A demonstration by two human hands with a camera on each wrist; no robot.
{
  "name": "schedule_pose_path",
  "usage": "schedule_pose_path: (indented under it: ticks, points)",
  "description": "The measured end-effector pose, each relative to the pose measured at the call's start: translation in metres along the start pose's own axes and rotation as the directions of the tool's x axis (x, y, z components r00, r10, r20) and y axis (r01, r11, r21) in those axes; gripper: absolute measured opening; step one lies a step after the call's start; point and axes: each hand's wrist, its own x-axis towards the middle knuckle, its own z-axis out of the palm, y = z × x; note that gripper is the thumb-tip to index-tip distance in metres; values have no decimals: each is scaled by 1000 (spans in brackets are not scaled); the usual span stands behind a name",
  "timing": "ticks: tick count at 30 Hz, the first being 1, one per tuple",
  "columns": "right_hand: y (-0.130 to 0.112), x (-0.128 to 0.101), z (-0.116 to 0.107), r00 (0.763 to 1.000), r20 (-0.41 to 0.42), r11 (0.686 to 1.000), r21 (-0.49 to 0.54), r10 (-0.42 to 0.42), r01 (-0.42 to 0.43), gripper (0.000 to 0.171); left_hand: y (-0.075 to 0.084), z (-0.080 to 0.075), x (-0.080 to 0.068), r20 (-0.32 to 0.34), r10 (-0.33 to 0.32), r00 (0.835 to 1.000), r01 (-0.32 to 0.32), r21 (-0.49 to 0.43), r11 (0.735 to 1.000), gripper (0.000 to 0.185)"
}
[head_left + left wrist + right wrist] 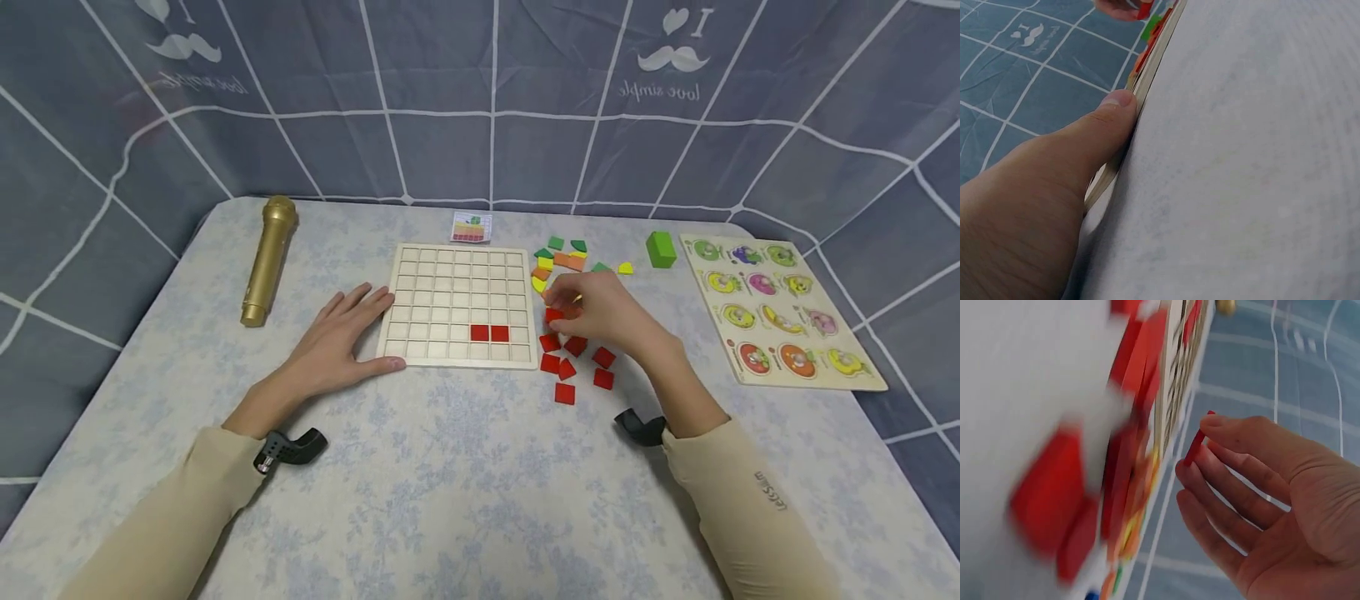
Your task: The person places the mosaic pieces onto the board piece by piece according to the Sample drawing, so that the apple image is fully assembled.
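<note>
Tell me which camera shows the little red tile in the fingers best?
The right wrist view: the thin red square wooden tile shows edge-on, pinched in the right hand. The head view mostly hides it behind that hand; the left wrist view catches a red sliver at the top edge.

Pale, matt wooden grid board [457, 304]; painted red tiles [573, 367] with a flat finish; a shiny gold metallic microphone [266, 258]; soft, floral-printed tablecloth [465, 475]; smooth beige cloth sleeves [750, 508].

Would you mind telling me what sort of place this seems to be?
Probably a makeshift play or recording corner: a cloth-covered table with a wooden grid board, a fruit puzzle, and a draped grid-patterned backdrop.
</note>
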Motion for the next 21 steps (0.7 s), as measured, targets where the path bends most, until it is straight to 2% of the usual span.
schedule_pose_path:
  ticks: [5, 10, 15, 21]
  points:
    - [-29, 9, 21, 998, 32, 998, 20, -63, 62, 29, -1, 2, 1, 5, 3, 1000, -3, 3, 1000, 105]
    - [-50, 15, 43, 991, 70, 993, 33, -116, 114, 24, -2, 1, 0, 8, -2, 1000, 2, 6, 1000, 104]
    - [-61, 19, 57, 982, 83, 986, 24, -169, 168, 20, -1, 0, -1, 12, -5, 1000, 5, 4, 1000, 105]
    - [-66, 20, 63, 975, 75, 978, 11, -207, 207, 17, -1, -1, 0, 8, 0, 1000, 0, 0, 1000, 105]
